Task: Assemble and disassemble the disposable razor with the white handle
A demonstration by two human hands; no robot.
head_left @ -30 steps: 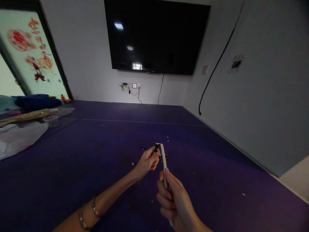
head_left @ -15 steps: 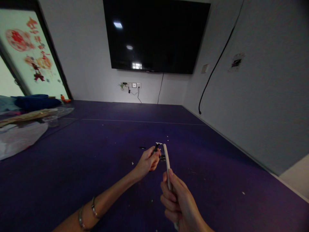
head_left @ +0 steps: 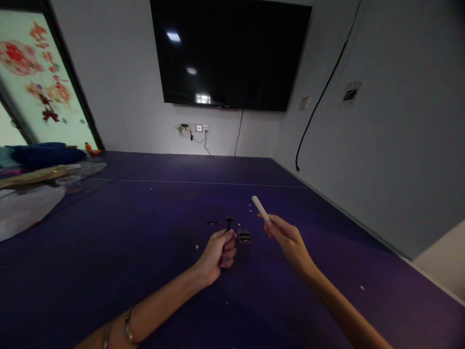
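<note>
My left hand (head_left: 217, 256) is closed around the handle of a black razor (head_left: 229, 222), whose T-shaped head points up and away. My right hand (head_left: 286, 237) grips a smooth white rod (head_left: 260, 207) that leans up to the left. The two held things are apart. Between the hands, a small dark case with slots (head_left: 244, 236) lies on the purple surface, just right of my left fingers. A thin black strip (head_left: 212, 223) lies beyond my left hand.
Small white scraps dot the purple surface (head_left: 163, 276). Plastic bags (head_left: 32, 203) and folded blue cloth (head_left: 47, 155) lie at the left, near a small orange object (head_left: 91, 149). A television (head_left: 232, 53) hangs on the wall; a black cable (head_left: 319, 99) dangles at the right.
The rod's tip has moved away from the razor's head, up and to the right with my right hand. My left hand has drawn slightly back, and the razor now stands more upright.
</note>
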